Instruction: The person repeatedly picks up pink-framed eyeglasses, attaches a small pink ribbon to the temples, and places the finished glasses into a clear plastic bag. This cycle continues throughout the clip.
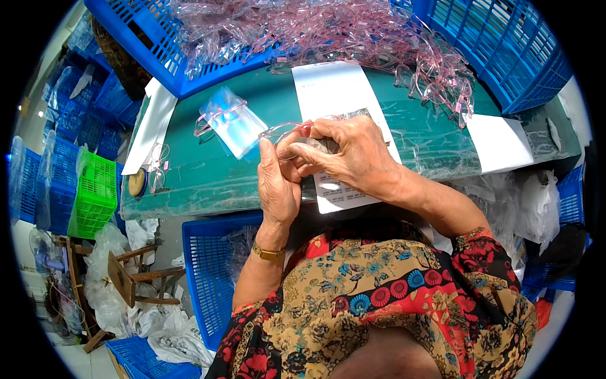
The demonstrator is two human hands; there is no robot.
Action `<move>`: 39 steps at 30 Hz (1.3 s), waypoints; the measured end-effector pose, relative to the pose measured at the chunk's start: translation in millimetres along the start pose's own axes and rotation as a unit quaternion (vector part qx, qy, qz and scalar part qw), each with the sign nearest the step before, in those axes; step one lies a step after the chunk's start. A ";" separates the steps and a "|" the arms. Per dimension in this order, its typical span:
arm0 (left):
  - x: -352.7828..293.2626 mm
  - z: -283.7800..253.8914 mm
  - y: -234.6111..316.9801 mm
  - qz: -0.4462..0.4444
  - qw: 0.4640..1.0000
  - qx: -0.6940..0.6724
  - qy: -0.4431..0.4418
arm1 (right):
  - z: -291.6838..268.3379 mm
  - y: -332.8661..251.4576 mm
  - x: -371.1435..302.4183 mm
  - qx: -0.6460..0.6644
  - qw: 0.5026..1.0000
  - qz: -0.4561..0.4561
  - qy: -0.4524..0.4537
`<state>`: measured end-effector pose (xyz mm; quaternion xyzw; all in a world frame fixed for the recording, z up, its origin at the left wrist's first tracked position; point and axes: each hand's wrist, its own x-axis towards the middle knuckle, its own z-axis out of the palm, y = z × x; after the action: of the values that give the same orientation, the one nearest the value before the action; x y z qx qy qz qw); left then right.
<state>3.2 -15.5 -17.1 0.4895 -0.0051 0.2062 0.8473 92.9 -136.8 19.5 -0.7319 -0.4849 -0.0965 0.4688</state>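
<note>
Over the front of the green table (pixel 202 192), both hands hold a pair of clear pink eyeglasses (pixel 284 126). My left hand (pixel 279 186) grips it from below, thumb raised beside the frame. With bent fingers, my right hand (pixel 356 148) pinches the frame's right part, which the fingers mostly hide. Something greyish, perhaps a cloth, shows under the right fingers; I cannot make out what it is. Left of the hands lies a stack of clear plastic sleeves (pixel 243 129) with another pair of pink glasses (pixel 218 115) on top.
A large heap of pink glasses (pixel 353 31) in clear wrapping covers the back, between blue crates (pixel 505 50). White paper sheets (pixel 328 82) lie on the table. At the left edge sit loose glasses (pixel 158 167) and a round tan pad (pixel 137 183). A blue basket (pixel 205 271) stands below.
</note>
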 end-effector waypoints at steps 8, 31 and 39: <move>1.2 -0.1 -1.9 0.010 1.000 0.012 0.013 | -2.8 -1.9 -1.7 -0.033 0.999 0.011 -0.003; 0.2 -1.6 -1.1 0.002 1.000 0.007 0.001 | -3.3 2.6 -2.5 -0.053 0.998 0.029 -0.019; 0.5 3.4 0.3 -0.005 1.000 -0.012 0.020 | -2.1 2.0 -1.6 0.028 0.998 0.051 -0.011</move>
<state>4.2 -18.1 -15.0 0.4752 0.0121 0.2112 0.8541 94.3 -139.7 18.5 -0.7432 -0.4549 -0.0503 0.4881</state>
